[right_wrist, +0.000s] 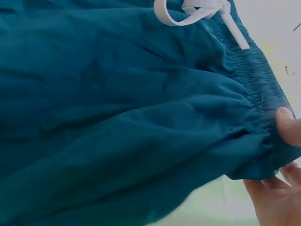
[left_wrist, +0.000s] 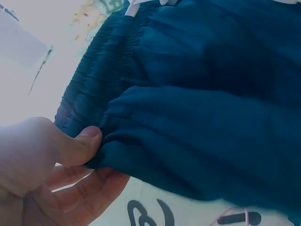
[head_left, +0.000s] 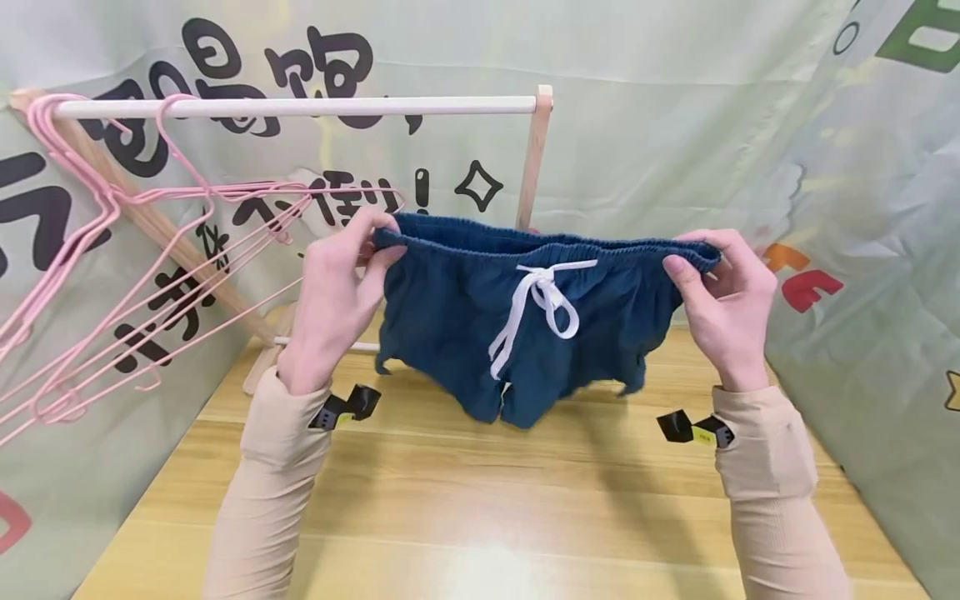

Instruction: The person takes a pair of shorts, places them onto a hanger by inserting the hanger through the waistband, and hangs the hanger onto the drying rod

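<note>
Holding dark blue shorts in the air over the far part of the surface, roughly midway between its left and right edges, with the legs hanging seemingly clear of it. For good control, grip at the 2 opposite ends of the waistband, with the fingers of the left hand clamped on 1 end and those of the right hand on the other, thumbs on the front and the rest tucked behind. Cannot tell the depth of the hidden tips from any view. Pull outward evenly, firmly enough to take up the gathers without rolling the edge or straining the stitching. Lift the right end slightly to level the waistband, apparently sloping down toward the surface's right edge. Draw front from back a little on the right too, to match the wider gap on the left. Leave the tied white drawstring facing out, without trapping its loop or loose ends. Watch for snags beside the left hand: steer clear of the pink hangers hung on the white rail, toward the surface's left edge. Smooth puckers by gentle tension rather than a jerk.
</note>
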Tool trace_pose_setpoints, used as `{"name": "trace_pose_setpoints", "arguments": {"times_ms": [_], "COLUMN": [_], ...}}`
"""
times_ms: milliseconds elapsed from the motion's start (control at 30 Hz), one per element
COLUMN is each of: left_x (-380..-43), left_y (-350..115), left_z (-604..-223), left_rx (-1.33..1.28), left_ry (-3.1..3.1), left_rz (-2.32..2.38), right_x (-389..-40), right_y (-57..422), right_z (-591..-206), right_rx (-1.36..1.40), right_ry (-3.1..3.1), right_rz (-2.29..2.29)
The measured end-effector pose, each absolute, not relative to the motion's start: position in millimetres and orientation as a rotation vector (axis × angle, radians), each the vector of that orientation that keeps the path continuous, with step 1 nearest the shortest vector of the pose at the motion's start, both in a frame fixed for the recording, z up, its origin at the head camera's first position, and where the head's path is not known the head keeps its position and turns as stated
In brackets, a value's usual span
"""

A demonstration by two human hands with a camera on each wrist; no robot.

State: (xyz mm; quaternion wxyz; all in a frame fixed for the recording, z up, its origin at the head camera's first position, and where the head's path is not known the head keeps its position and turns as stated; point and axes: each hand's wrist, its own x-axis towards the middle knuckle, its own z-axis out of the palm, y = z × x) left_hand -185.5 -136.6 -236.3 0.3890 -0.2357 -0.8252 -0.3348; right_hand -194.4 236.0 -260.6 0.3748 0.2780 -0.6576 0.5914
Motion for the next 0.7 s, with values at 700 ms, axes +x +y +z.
{"name": "trace_pose_setpoints", "arguments": {"times_ms": [700], "left_x": [-173.0], "left_y": [-167.5], "left_z": [-389.2], "left_rx": [-0.557], "left_ry": [-2.811], "left_rz": [-1.017], "right_x": [-173.1], "right_y": [228.9], "right_z": [-423.3], "right_rx": [0.627], "right_ry": [-2.508], "right_rz": [1.638]}}
